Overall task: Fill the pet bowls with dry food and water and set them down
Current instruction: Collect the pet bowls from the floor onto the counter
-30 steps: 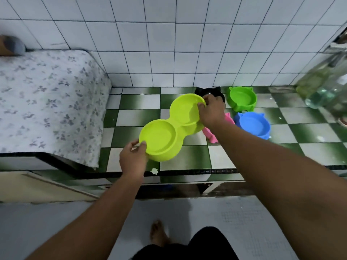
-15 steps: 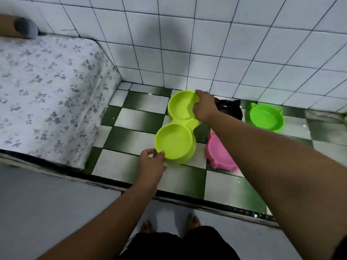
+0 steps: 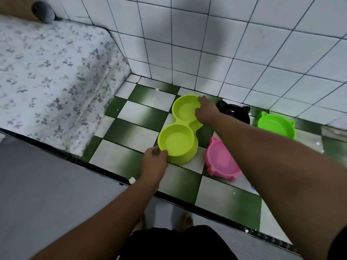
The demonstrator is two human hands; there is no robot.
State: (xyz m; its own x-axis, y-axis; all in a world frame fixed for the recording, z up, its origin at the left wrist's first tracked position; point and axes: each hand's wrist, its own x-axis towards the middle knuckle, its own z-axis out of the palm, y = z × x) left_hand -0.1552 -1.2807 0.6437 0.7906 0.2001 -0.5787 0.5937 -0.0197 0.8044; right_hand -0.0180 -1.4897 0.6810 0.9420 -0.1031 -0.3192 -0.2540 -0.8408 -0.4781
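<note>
My left hand [image 3: 154,162] pinches near rim of lime double pet bowl [image 3: 177,142]; my right hand [image 3: 206,112] grips far rim, fingers curled over edge. Both basins empty. Bowl low over checkered tile floor [image 3: 135,133], near wall; contact unclear. Pink bowl [image 3: 221,163] just right; black bowl [image 3: 235,112], green bowl [image 3: 276,127] beyond. Floral mattress [image 3: 47,72] left.

Dim, even indoor light; a soft shadow falls on the white wall [image 3: 169,44] behind the grip on the lime double bowl [image 3: 178,141], tile lines bow toward the edges, the right forearm [image 3: 272,166] nearest the lens blurs
</note>
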